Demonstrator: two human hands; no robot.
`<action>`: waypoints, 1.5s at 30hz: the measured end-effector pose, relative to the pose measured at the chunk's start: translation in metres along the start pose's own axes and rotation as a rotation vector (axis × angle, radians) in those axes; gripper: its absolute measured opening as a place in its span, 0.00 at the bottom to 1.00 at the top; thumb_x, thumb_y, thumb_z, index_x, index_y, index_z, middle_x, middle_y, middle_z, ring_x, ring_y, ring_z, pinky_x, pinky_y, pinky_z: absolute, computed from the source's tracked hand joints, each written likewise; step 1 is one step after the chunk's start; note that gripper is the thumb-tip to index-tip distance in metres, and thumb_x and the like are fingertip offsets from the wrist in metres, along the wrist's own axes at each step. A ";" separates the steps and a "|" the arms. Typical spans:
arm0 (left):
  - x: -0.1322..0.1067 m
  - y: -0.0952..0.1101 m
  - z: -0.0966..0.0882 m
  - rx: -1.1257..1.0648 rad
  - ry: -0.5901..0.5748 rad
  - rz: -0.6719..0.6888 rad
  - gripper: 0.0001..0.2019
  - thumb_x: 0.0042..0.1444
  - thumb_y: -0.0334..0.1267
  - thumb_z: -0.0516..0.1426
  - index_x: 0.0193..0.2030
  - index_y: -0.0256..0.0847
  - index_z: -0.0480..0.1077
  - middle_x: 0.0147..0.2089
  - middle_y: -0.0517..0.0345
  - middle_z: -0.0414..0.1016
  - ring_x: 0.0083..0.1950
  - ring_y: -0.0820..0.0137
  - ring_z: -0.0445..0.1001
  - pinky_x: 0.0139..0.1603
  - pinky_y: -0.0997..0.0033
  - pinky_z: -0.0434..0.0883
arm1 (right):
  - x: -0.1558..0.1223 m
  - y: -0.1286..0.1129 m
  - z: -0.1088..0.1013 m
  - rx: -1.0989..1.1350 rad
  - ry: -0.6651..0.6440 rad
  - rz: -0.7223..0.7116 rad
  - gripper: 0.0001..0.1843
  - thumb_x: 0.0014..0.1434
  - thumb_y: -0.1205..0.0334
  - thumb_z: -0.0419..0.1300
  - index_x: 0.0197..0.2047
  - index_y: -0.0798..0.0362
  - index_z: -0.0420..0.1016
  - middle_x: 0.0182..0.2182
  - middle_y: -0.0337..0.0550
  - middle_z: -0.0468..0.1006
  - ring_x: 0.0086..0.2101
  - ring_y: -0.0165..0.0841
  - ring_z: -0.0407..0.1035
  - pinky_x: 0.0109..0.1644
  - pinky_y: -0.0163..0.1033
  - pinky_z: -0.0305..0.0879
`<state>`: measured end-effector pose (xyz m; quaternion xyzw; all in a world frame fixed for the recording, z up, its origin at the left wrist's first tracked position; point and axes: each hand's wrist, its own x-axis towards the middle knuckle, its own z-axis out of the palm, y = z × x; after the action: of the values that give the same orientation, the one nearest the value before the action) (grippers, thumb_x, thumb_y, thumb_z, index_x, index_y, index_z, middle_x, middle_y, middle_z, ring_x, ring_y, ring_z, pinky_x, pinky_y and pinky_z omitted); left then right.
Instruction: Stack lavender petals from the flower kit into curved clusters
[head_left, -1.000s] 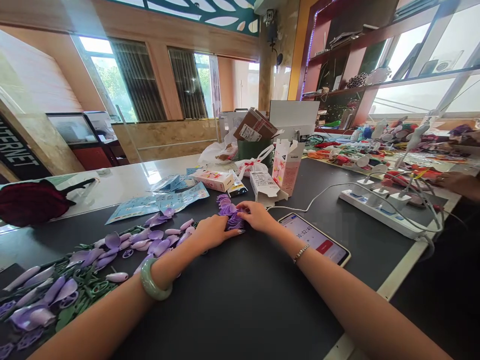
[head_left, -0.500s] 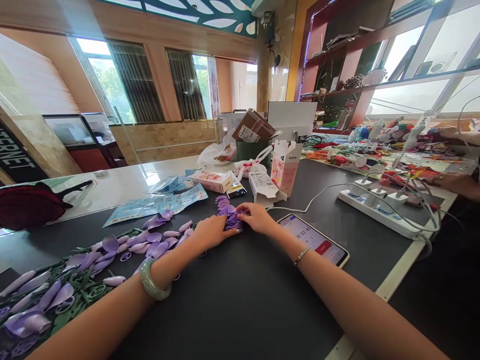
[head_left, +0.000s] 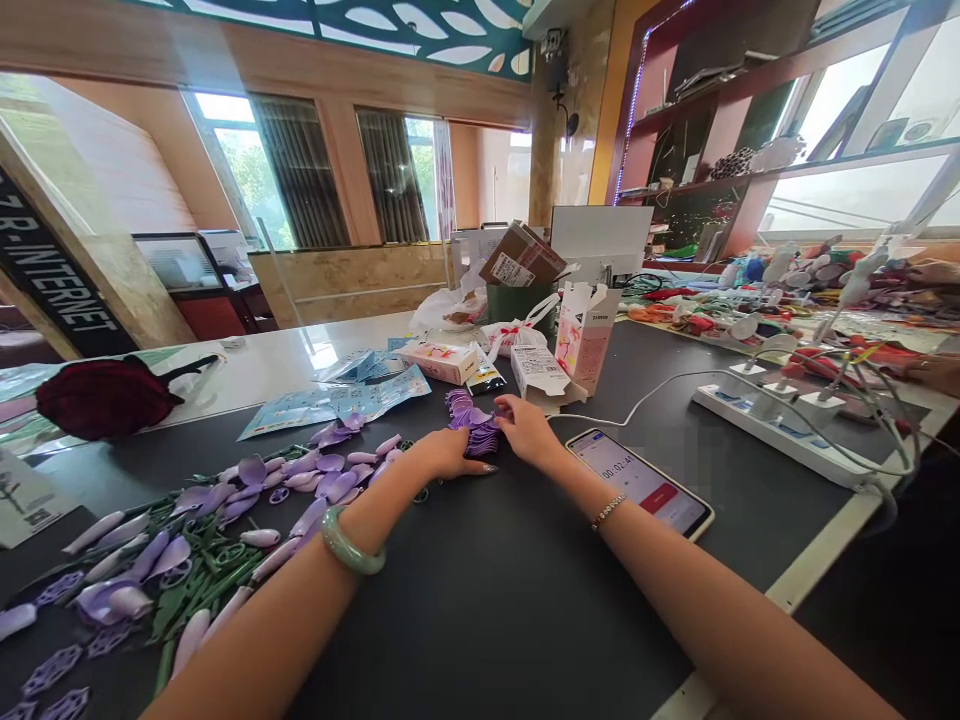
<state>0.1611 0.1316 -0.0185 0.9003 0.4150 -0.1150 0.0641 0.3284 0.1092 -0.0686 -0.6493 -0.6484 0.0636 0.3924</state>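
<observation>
A row of stacked purple plastic petals (head_left: 472, 425) lies on the dark table (head_left: 487, 590). My left hand (head_left: 444, 455) presses against its left side, fingers curled along it; a green bangle is on that wrist. My right hand (head_left: 526, 428) closes on the row's right end, a thin bracelet on its wrist. Both hands squeeze the row between them. More loose purple petals and green plastic pieces (head_left: 225, 520) are strewn to the left.
A phone (head_left: 639, 482) with a lit screen lies right of my right arm. A white power strip (head_left: 787, 435) with plugs and cables sits further right. Small cartons (head_left: 555, 350), leaflets (head_left: 337, 395) and a dark red bag (head_left: 105, 395) lie behind. Another person's hand shows at the far right.
The camera has shifted, so the scene slides right. Both hands stay pressed on the purple petal row, hardly moved.
</observation>
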 end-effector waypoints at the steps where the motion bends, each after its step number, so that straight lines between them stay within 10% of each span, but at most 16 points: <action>1: 0.000 0.000 0.000 -0.001 -0.002 -0.005 0.17 0.63 0.44 0.56 0.55 0.38 0.67 0.54 0.49 0.70 0.50 0.62 0.73 0.49 0.55 0.73 | -0.001 0.000 0.002 -0.023 -0.023 0.005 0.17 0.64 0.57 0.58 0.53 0.55 0.70 0.50 0.47 0.73 0.46 0.38 0.71 0.48 0.50 0.70; 23: -0.007 0.004 0.005 -0.025 0.084 -0.035 0.17 0.63 0.45 0.55 0.54 0.37 0.67 0.52 0.49 0.71 0.48 0.63 0.73 0.48 0.55 0.73 | -0.004 0.003 0.006 -0.268 -0.271 -0.099 0.17 0.64 0.56 0.57 0.54 0.53 0.69 0.52 0.48 0.72 0.47 0.38 0.70 0.49 0.50 0.69; 45: -0.004 0.001 0.013 -0.024 0.215 -0.060 0.17 0.63 0.46 0.55 0.54 0.37 0.67 0.51 0.50 0.72 0.47 0.64 0.74 0.47 0.56 0.73 | -0.011 -0.002 0.004 -0.163 -0.227 -0.137 0.14 0.64 0.58 0.58 0.52 0.54 0.72 0.51 0.47 0.74 0.49 0.38 0.70 0.53 0.52 0.67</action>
<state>0.1573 0.1250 -0.0300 0.8936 0.4477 -0.0147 0.0264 0.3232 0.1010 -0.0748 -0.6218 -0.7345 0.0567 0.2660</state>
